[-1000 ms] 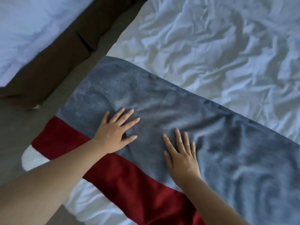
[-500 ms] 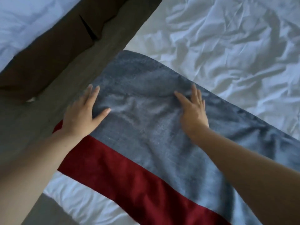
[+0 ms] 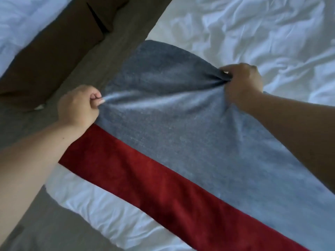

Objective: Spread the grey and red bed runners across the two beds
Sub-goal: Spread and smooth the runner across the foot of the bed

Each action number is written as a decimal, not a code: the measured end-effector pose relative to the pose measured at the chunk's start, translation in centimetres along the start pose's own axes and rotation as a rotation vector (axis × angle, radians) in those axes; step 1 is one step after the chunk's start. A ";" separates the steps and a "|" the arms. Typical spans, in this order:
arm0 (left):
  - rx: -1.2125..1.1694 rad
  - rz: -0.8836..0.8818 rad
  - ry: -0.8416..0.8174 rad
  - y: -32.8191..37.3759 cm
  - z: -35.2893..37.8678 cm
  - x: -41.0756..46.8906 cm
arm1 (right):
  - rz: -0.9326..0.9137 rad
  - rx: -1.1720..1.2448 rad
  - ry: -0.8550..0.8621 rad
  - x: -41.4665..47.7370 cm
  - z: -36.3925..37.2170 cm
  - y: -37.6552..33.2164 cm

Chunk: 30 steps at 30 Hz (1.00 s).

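Clearly both hands are closed tight on cloth. The left hand (image 3: pixel 78 105) is curled into a fist, with thumb and fingers pinching the short end of the grey and red bed runner (image 3: pixel 181 138), right where that end reaches the side of the bed. The right hand (image 3: pixel 243 80) is also fisted, bunching a gather of the runner's far long edge in its curled fingers. Between the two grips the cloth is pulled taut, with pale creases running from one fist to the other.

The runner lies on the near bed (image 3: pixel 262 33), on its crumpled white sheet. Its long axis runs on a diagonal, from the bed's side at middle left down to the lower right corner of the view. The grey band (image 3: pixel 208 160) is on the far side and the red band (image 3: pixel 145 178) is nearer the person, the two side by side along that length. The short end points toward the strip of floor (image 3: pixel 36 223) that separates this bed from the second bed (image 3: pixel 21 24) at upper left, which has a dark brown skirt (image 3: pixel 54 60).
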<state>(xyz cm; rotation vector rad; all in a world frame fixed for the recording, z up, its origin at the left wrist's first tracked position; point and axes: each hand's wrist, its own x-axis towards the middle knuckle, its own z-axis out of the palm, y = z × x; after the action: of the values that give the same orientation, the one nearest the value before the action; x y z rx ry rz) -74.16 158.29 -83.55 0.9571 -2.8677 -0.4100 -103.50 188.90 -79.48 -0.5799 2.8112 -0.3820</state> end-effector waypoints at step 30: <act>0.300 0.767 -0.486 21.4 8.3 -30.7 | -0.672 -0.141 -0.293 -38.9 8.3 16.8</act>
<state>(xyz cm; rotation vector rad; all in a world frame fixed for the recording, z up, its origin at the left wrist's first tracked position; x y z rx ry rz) -63.32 195.00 -85.50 -0.3313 -3.4749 -0.1424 -72.37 218.27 -85.14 -1.4807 2.3071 -0.1890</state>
